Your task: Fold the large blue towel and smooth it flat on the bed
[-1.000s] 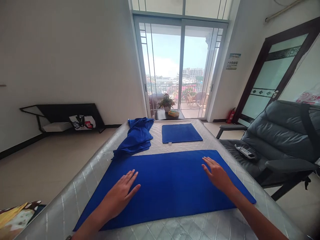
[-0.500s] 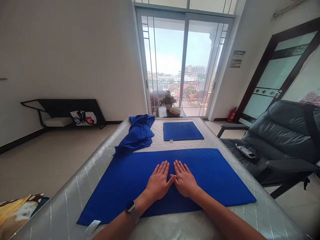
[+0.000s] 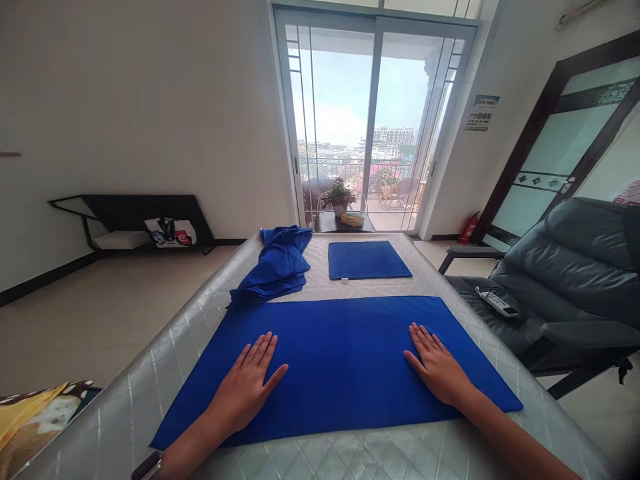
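Note:
A large blue cloth lies spread flat on the near half of the mattress. On its left part rests my left hand, palm down with the thumb spread out; a watch is on that wrist. My right hand lies flat on the cloth's right part, fingers stretched. Neither hand grips anything. Beyond the cloth, a smaller blue cloth lies folded flat, with a small white tag at its near edge. To its left sits a crumpled heap of blue cloth, touching the large cloth's far left corner.
At the right stands a dark armchair with a power strip on its seat. Past the mattress's far end, a small table holds a potted plant. A patterned yellow and brown fabric shows at lower left.
My hands have slid apart from the cloth's middle, the left one leftward and the right one rightward. The white tag at the large cloth's near left corner is now out of sight.

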A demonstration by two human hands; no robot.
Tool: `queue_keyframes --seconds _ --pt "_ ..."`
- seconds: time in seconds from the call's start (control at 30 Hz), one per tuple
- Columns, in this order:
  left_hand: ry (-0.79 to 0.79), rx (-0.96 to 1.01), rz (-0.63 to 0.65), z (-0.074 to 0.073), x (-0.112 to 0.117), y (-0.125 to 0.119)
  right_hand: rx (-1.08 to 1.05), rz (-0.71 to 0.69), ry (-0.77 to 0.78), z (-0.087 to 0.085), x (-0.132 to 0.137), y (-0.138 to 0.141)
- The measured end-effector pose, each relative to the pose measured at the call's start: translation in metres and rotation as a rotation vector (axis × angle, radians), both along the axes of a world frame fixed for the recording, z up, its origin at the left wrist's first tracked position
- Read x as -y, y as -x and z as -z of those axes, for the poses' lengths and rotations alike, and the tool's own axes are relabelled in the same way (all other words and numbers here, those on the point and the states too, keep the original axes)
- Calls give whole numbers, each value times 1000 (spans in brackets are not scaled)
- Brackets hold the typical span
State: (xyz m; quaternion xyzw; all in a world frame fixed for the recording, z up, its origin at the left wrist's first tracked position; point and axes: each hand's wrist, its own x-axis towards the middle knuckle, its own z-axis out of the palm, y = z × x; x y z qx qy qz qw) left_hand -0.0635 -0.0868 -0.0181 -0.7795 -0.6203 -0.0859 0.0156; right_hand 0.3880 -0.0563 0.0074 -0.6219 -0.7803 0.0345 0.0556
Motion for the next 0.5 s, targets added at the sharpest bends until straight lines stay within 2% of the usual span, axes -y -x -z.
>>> queue_keyframes --seconds 0.1,0.2,0.3,0.5 --pt "-14 -27 -61 12 30 50 20 93 -58 13 9 -51" --pt "-24 -45 -97 20 57 80 14 129 -81 21 19 -85" --pt "-7 -55 -122 19 71 88 10 145 -71 21 25 -94" --pt "-38 -58 -96 13 71 81 16 177 -60 18 24 -90"
